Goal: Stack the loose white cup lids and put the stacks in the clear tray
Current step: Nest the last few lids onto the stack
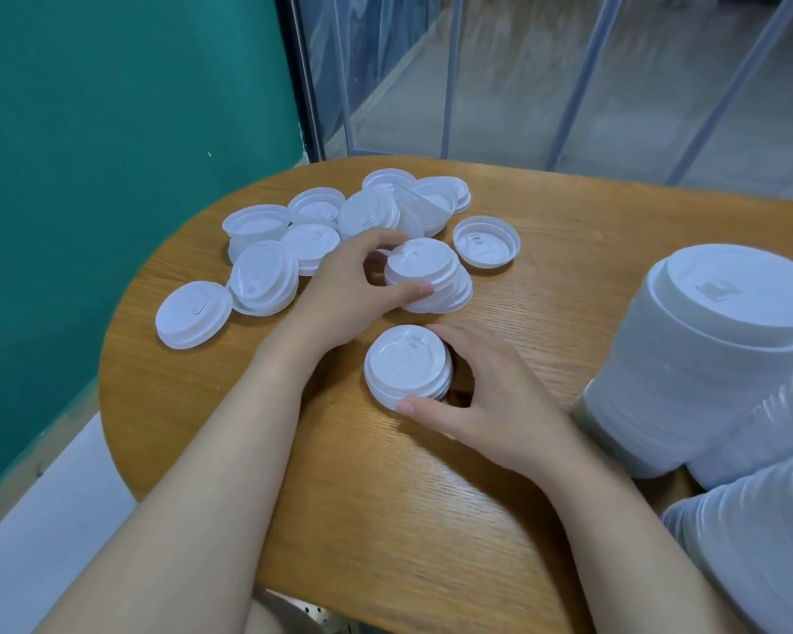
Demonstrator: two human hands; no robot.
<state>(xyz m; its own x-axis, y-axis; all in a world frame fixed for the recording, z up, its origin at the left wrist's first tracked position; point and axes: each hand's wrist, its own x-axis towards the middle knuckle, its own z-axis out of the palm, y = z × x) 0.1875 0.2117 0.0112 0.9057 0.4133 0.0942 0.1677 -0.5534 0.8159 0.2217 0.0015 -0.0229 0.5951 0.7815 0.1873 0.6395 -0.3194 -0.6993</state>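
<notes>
— Wood is what I see first: a round-edged wooden table (pixel 431 519), with a green wall (pixel 111 130) on the left and see-through panels (pixel 523 75) behind it. What can't you make out?

— On the right side I see big stacks of lids (pixel 706 359), and they run off the edge of my view. Something clear and ribbed wraps the lower ones. I can't tell if that is the tray. I also can't count how many lids sit in each small stack.

— What are my hands doing?

— My left hand (pixel 344 290) reaches over from the left. Its thumb and fingers curl around a small stack (pixel 424 272) near the middle of the table, and this stack leans a bit. My right hand (pixel 486 404) comes in from the right. Its thumb and fingers curl around a second stack (pixel 406 370), which sits flat on the wood, just in front of the first one.

— And the rest of the lids?

— The loose lids (pixel 321 221) lie in a messy pile at the back left, some on top of others. One upside-down lid (pixel 487 241) sits alone to the right of the pile.
</notes>
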